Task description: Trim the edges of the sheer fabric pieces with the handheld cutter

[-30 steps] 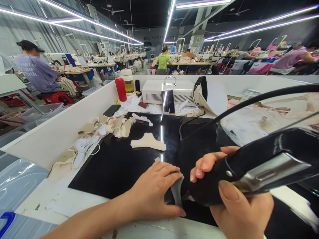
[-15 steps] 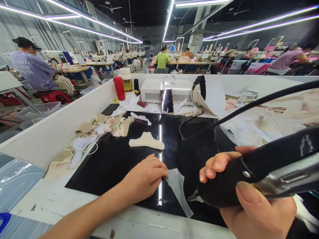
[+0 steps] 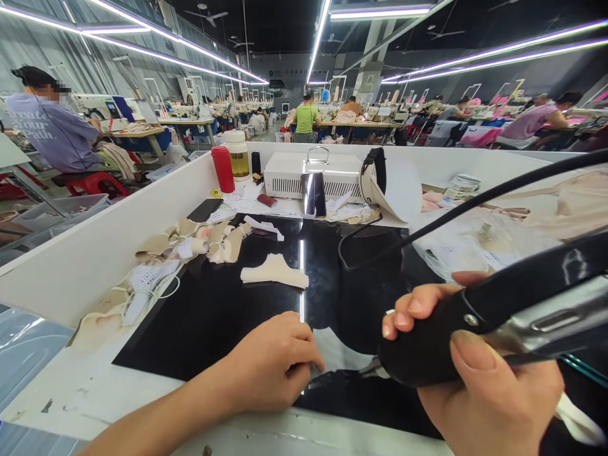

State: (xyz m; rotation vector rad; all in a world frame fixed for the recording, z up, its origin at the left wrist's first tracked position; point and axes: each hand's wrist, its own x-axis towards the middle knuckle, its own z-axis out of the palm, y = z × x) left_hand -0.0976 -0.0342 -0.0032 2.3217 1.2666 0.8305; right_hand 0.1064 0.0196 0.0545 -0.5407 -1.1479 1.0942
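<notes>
My right hand (image 3: pixel 489 373) is wrapped round a black corded hand tool (image 3: pixel 432 345) with a metal lever and a pointed metal tip. The tip points left, at the right end of a thin whitish fabric piece (image 3: pixel 338 349); whether it touches cannot be told. At the left end of that piece, my left hand (image 3: pixel 280 361) has its fingers curled down and closed on the edge. Under both lies a glossy black board (image 3: pixel 209 335). Beyond my left hand rests a stack of cream fabric pieces (image 3: pixel 274 272).
Tied bundles of beige cut pieces (image 3: pixel 223 244) lie along the left. At the back stand a red cup (image 3: pixel 222 170), a jar (image 3: pixel 239 158), a white vented box (image 3: pixel 285 177) and a phone (image 3: pixel 313 195). The tool's black cable (image 3: pixel 456 209) arches over plastic bags (image 3: pixel 475 244) on the right.
The fabric piece has turned from a steep slant to lying nearly sideways, its right end by the tool's tip. My left hand has come slightly nearer to me. The right hand keeps its grip.
</notes>
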